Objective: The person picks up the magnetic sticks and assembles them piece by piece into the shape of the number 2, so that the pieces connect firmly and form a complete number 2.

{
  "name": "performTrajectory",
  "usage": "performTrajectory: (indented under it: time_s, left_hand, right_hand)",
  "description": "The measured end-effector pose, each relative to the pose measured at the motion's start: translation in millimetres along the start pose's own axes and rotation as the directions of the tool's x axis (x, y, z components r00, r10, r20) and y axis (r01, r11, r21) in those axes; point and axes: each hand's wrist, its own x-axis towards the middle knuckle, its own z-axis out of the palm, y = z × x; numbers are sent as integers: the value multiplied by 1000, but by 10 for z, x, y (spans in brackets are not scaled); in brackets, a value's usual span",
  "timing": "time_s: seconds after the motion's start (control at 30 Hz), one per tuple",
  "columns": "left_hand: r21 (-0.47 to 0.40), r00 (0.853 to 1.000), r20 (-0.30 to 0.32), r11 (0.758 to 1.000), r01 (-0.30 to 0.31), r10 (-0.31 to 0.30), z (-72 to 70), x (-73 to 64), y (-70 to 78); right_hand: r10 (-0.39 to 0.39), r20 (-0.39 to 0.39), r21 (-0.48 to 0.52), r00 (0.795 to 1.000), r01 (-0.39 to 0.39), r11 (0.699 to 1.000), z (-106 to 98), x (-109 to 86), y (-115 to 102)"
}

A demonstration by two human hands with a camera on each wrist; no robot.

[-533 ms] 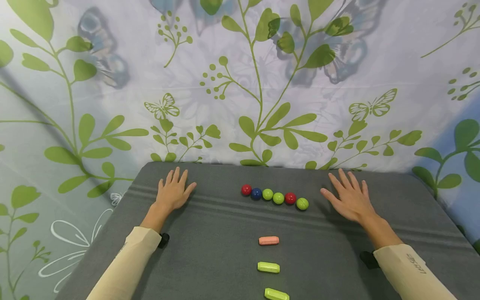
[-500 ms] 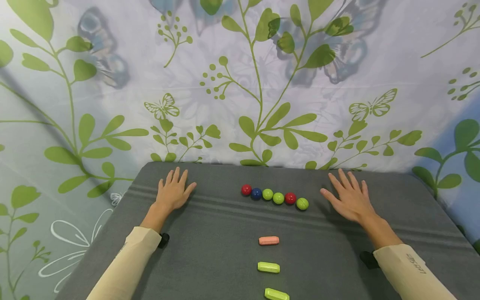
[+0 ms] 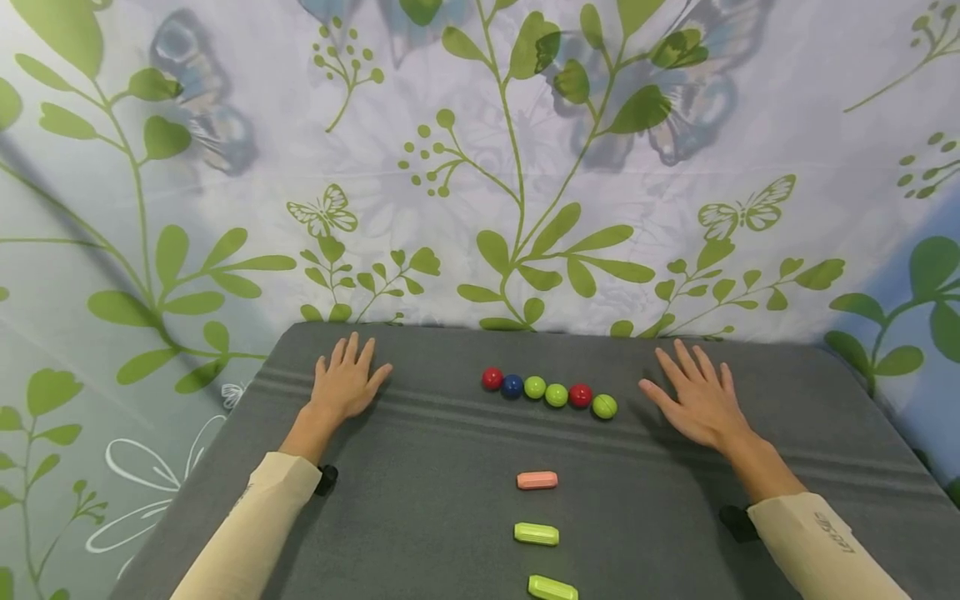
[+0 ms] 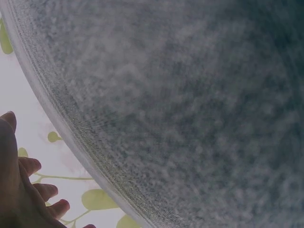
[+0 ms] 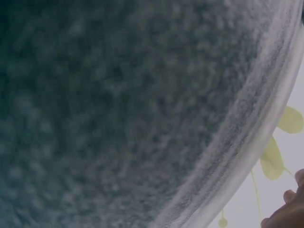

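Observation:
My left hand (image 3: 341,387), palm down with fingers spread, is at the far left of the grey table and holds nothing. On the far right my right hand (image 3: 701,404) is likewise spread and holds nothing, its thumb pointing toward the row of balls. That row runs between the hands: a red ball (image 3: 492,379), a blue ball (image 3: 512,386), two lime green balls (image 3: 535,387), another red ball (image 3: 581,396) and a lime ball with a visible seam (image 3: 604,407). In the left wrist view the left hand's fingers (image 4: 46,191) show at the lower left corner.
A salmon ridged stick-like piece (image 3: 537,480) lies nearer than the balls. Two lime ridged pieces (image 3: 536,534) lie nearer still, one close to the bottom of the view. Behind the table (image 3: 420,483) hangs a cloth (image 3: 420,167) printed with leaves and butterflies.
The head view has shifted very slightly. Both hands, the balls and the ridged pieces keep their places.

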Motion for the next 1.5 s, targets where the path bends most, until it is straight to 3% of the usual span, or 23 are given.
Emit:
performTrajectory:
  time_s: [0.13, 0.27, 0.37, 0.47, 0.53, 0.57, 0.7, 0.73, 0.77, 0.83, 1.03, 1.17, 1.4, 1.5]
  left_hand:
    - [-30, 999, -38, 999, -22, 21, 5, -19, 46]
    - [-140, 986, -146, 985, -99, 78, -13, -53, 210]
    - [-250, 966, -230, 953, -172, 114, -56, -105, 429]
    - [-376, 954, -273, 899, -222, 121, -72, -191, 682]
    - [-496, 957, -264, 835, -238, 116, -68, -271, 855]
    - [-569, 963, -244, 787, -239, 116, -60, -313, 939]
    - [-828, 979, -112, 529, -187, 170, -24, -486, 1268]
    - [-864, 979, -72, 478, -157, 192, -4, -527, 1340]
    - [-888, 976, -43, 439, -136, 214, 20, -563, 1407]
    - [-907, 968, 6, 409, -101, 253, 86, -630, 1516]
    - [-900, 941, 83, 431, -70, 327, 346, -773, 1708]
    - [-874, 940, 94, 479, -79, 327, 459, -803, 1777]
    - [-780, 940, 101, 612, -130, 327, 511, -790, 1827]
    - [-760, 938, 98, 634, -145, 333, 511, -790, 1848]
  right_hand:
    - [-39, -59, 51, 997, 42, 998, -5, -13, -60]
    - [-53, -99, 180, 994, 70, 981, -37, -54, -233]
    - [-26, -81, 298, 996, 49, 953, -62, -110, -403]
    - [-10, -62, 367, 998, 32, 930, -48, -158, -545]
    - [-13, -49, 392, 999, 31, 919, -19, -179, -621]
    - [-15, -44, 402, 999, 32, 915, -2, -185, -655]
    - [-5, -23, 460, 1000, 15, 888, 55, -211, -766]
    - [3, -19, 475, 1000, 6, 880, 67, -215, -785]
    - [9, -16, 486, 1000, 1, 874, 75, -219, -801]
    - [18, -11, 503, 1000, -10, 864, 91, -222, -820]
    - [43, 3, 488, 999, -39, 872, 126, -212, -800]
    - [61, 23, 474, 998, -65, 878, 150, -197, -763]
    - [59, 40, 468, 997, -71, 881, 208, -178, -719]
    - [57, 38, 465, 998, -68, 882, 222, -178, -705]
